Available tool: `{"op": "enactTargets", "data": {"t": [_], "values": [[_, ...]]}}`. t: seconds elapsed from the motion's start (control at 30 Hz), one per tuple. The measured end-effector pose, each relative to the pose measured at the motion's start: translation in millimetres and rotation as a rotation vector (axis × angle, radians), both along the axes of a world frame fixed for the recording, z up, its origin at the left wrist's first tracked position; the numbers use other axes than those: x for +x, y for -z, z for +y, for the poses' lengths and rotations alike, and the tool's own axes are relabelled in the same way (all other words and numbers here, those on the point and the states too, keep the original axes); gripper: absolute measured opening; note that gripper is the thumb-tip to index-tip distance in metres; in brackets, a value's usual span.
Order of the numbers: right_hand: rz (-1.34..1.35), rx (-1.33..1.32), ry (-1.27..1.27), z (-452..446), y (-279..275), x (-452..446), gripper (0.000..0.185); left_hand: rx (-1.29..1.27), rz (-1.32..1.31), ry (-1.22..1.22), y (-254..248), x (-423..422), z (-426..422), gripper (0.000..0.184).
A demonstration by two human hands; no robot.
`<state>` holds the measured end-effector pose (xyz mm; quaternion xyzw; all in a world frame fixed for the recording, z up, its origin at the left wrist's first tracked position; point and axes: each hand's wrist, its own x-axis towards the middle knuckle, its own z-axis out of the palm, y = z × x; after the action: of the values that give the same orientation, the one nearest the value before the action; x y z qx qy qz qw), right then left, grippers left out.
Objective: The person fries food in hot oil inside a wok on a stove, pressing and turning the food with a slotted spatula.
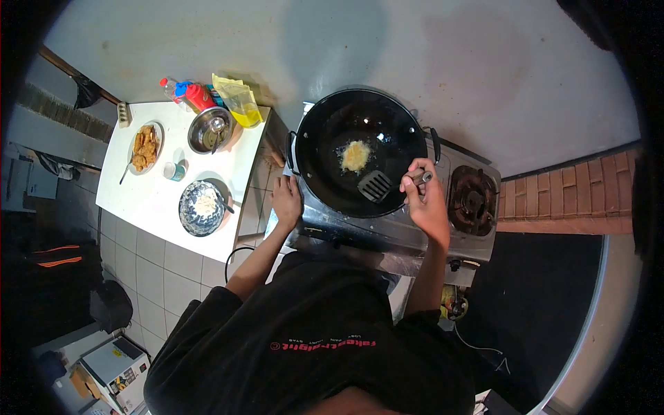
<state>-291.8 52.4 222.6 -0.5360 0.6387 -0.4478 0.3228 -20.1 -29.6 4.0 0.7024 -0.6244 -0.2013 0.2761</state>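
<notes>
One pale golden piece of food (356, 156) lies near the middle of a black wok (325, 131), its edges ragged, as a person in a black T-shirt (297, 311) stands at a metal stove (391, 233). The right hand (425, 200) grips the handle of a slotted spatula (375, 187), fingers closed around it, with the tool's head inside the wok, just beside the food; whether the two touch cannot be told. The left hand (286, 198) rests palm down at the stove's near left edge, below a wok handle (290, 153), its fingers extended and holding nothing visible. To the right of the wok is a second burner (474, 200). On a white table (152, 207) to the left, browned pieces (144, 149) lie on a plate (160, 138), near a cup (171, 170), a steel bowl (195, 131) with a ladle (217, 126) in it, and a dark bowl (192, 219) containing a white mixture (206, 202). A red bottle (200, 97) and a yellow bag (237, 102) stand at the table's far edge.
</notes>
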Motion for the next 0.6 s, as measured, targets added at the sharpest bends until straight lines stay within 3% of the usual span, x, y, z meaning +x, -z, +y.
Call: {"op": "enactTargets", "data": {"t": [0.47, 0.6], "values": [[0.106, -0.037, 0.12, -16.5, -0.9, 13.0, 0.009, -0.014, -0.025, 0.041, -5.2, -0.2, 0.4, 0.039], [-0.082, -0.124, 0.124, -22.5, 0.0, 17.1, 0.011, 0.001, 0.052, 0.054, -2.1, -0.5, -2.4, 0.037]]}}
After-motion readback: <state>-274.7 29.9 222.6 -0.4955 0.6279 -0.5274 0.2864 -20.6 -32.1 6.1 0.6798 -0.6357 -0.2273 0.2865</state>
